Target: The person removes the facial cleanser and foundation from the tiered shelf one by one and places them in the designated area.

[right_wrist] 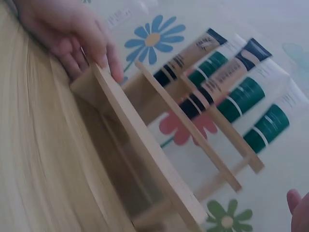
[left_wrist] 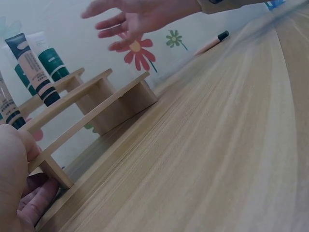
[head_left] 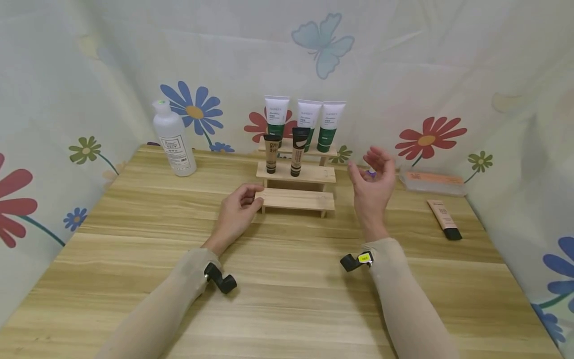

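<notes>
A three-step wooden display rack [head_left: 296, 198] stands near the back of the table. My left hand [head_left: 237, 207] grips the left end of its lowest step, and in the left wrist view some fingers [left_wrist: 41, 203] curl in below the board. Three white-and-green tubes [head_left: 331, 127] stand on the top step. On the middle step, two beige tubes with black ends [head_left: 297, 154] stand apart from each other. My right hand [head_left: 375, 182] is raised just right of the rack, fingers loosely bent and holding nothing. Only a fingertip of it shows in the right wrist view.
A white bottle [head_left: 175, 142] stands at the back left. At the back right lies a clear packet with an orange strip [head_left: 432, 182]. Another beige tube with a black cap [head_left: 444, 219] lies in front of it. A flower-printed cloth [head_left: 381, 60] hangs behind the table.
</notes>
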Tool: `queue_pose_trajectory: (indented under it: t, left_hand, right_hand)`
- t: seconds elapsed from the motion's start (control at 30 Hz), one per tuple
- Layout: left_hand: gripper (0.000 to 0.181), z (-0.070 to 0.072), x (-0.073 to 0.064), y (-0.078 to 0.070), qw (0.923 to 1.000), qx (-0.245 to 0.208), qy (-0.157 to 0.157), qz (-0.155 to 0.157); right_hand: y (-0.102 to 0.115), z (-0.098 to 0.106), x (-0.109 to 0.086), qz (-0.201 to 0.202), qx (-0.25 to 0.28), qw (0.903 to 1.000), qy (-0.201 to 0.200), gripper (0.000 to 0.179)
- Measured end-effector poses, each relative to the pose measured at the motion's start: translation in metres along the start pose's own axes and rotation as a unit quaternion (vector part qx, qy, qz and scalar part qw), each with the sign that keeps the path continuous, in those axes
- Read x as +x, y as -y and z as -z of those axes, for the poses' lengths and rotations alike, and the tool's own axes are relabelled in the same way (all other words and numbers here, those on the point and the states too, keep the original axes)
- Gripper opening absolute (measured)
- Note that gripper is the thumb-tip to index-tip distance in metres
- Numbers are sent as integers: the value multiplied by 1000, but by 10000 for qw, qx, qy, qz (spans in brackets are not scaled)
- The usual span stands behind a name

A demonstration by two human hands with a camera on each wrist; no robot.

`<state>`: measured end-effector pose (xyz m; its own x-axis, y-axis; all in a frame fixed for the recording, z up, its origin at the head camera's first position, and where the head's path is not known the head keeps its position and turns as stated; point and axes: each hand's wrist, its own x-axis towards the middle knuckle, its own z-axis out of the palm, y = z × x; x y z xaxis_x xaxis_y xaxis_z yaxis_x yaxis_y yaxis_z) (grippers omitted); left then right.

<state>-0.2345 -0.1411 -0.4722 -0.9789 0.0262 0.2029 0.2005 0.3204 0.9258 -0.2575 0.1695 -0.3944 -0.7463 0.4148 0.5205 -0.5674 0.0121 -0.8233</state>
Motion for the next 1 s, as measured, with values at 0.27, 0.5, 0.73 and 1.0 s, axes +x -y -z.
queue_pose_trajectory:
  t: [0.27, 0.5, 0.73, 1.0]
  left_hand:
    - [25, 1, 0, -1, 10000, 0, 2, -30]
    - [26, 0, 0, 0, 10000, 5, 22, -61]
    - [25, 0, 0, -1, 10000, 12, 8, -40]
    - [26, 0, -1, -4, 10000, 13, 13, -42]
  right_hand:
    - [-1, -44, -13, -265, 105, 9984, 493, 62]
    - [-3, -68, -22, -470, -92, 9954, 829, 63]
    - [-8, -81, -28, -578, -9, 9926, 1073, 59]
    - [-16, -90, -31, -587, -43, 9909, 1211, 53]
